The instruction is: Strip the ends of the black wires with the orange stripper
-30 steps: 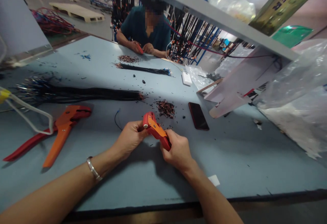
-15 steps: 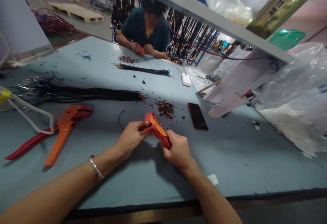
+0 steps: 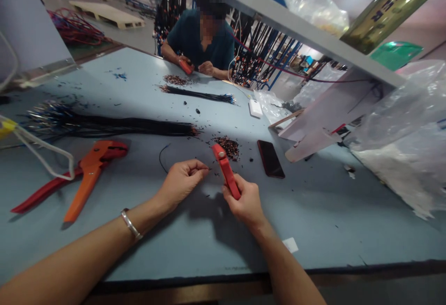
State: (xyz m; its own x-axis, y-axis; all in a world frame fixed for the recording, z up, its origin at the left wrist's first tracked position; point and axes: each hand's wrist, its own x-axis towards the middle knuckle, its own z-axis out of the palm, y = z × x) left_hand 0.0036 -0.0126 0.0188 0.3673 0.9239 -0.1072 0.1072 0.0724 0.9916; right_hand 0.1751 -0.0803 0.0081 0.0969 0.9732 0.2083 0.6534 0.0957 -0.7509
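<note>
My right hand [image 3: 245, 200] grips the handles of a small red wire stripper [image 3: 226, 169], its head tilted up and away from me toward a pile of stripped wire bits [image 3: 228, 146]. My left hand [image 3: 183, 180] is closed in a pinch on a thin black wire [image 3: 163, 155] that loops away over the blue table [image 3: 313, 212]; the wire's bare end pokes out toward the stripper. A small gap separates the wire end from the tool. A silver bracelet [image 3: 131, 224] sits on my left wrist.
A larger orange and red stripper [image 3: 81, 172] lies at left. A long bundle of black wires [image 3: 104, 127] crosses the table behind it. A dark phone [image 3: 271, 158] lies right of the scrap pile. Opposite, a person [image 3: 202, 40] works with a second wire bundle [image 3: 197, 94]. Plastic bags [image 3: 400, 133] crowd the right.
My hands have come apart: the stripper has swung up and to the right, off the wire, and my left hand has drawn back a little, still pinching the wire.
</note>
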